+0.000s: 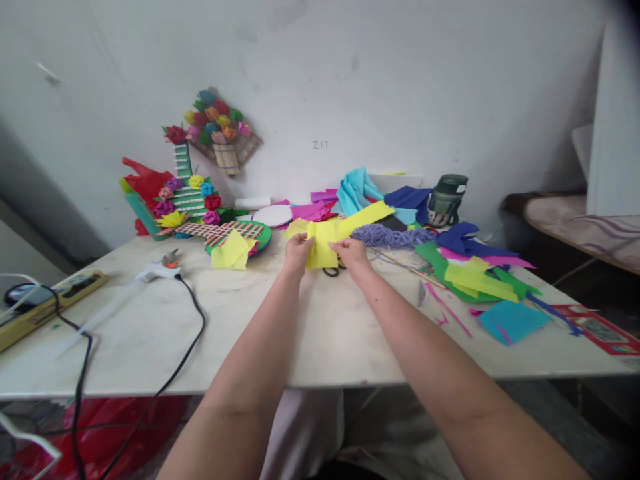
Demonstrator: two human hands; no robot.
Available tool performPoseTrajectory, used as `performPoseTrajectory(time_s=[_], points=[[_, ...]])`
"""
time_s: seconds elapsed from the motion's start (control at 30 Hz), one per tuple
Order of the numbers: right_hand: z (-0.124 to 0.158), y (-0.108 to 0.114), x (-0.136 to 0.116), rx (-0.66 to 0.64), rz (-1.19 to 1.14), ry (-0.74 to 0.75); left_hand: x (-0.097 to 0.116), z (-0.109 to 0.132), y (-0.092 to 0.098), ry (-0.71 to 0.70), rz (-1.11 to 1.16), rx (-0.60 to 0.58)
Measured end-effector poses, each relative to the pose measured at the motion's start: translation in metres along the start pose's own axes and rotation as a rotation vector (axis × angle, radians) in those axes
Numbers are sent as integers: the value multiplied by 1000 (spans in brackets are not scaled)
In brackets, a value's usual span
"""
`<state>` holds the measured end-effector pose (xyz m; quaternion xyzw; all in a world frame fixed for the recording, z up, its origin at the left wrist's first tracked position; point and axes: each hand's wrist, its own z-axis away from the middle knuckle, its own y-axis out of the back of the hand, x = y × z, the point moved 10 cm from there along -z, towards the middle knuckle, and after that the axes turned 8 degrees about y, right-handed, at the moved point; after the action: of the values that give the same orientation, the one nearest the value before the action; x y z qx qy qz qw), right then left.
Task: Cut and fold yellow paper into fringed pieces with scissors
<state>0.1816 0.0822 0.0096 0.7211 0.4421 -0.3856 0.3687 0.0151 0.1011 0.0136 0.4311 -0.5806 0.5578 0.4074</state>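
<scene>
The left hand [297, 252] and right hand [353, 253] over there each pinch a yellow sheet [321, 248], left of the purple yarn [393, 236].

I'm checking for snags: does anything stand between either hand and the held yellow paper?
Nothing visible: the left hand and right hand both hold the yellow paper directly. A dark loop shows at its near edge.

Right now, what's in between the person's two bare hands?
In the head view, a bright yellow, roughly rectangular paper sheet is there, with the bare left hand and bare right hand at its sides.
</scene>
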Motion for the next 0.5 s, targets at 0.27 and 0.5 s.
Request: performPoseTrajectory(time_s=[0.27,0.5], points=[[4,-2,0,4,-46,-54,2,3,-4,-25,-190,55],[1,9,-5,36,88,0,0,-1,6,9,-166,29]])
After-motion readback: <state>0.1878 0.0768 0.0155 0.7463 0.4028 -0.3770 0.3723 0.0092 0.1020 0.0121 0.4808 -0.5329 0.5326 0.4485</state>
